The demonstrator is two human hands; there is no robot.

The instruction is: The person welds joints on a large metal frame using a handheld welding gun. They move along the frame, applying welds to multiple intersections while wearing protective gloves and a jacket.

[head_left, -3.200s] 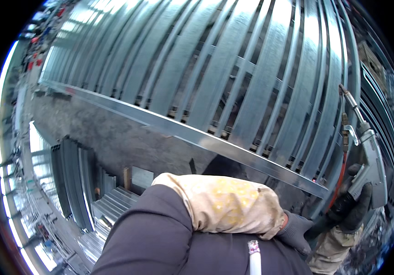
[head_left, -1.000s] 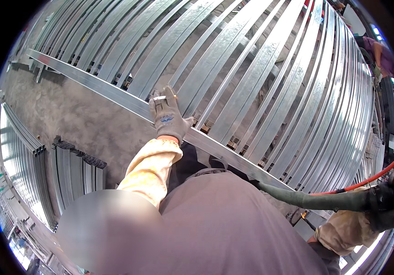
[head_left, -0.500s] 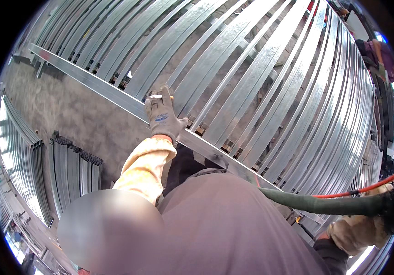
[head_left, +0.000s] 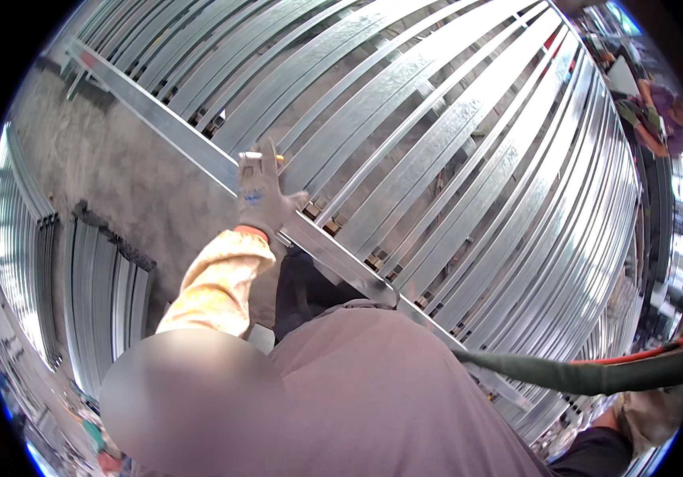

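My left hand (head_left: 263,195), in a grey glove, reaches over the metal edge rail (head_left: 190,143) of a long rack of bars. Its fingers point away from me, with the thumb spread to the right. Across the fingers lies a thin white stick with an orange end, which looks like a cigarette (head_left: 252,156). Far to the lower right is my right hand (head_left: 658,421), in a beige glove, against a green-sleeved hose (head_left: 572,374). Glove shows below and above the hose; the fingertips are cut off by the view's dark rim.
Long shiny metal bars (head_left: 405,103) lie side by side across the rack, with gaps between. Stacked metal profiles (head_left: 91,286) stand on the floor at left. An orange-red cable (head_left: 636,358) runs along the hose. Another person (head_left: 663,119) is at the far right.
My left hand has shifted slightly left in view, still with the cigarette. The right hand and hose have moved lower and further right. The whole view has turned a little.
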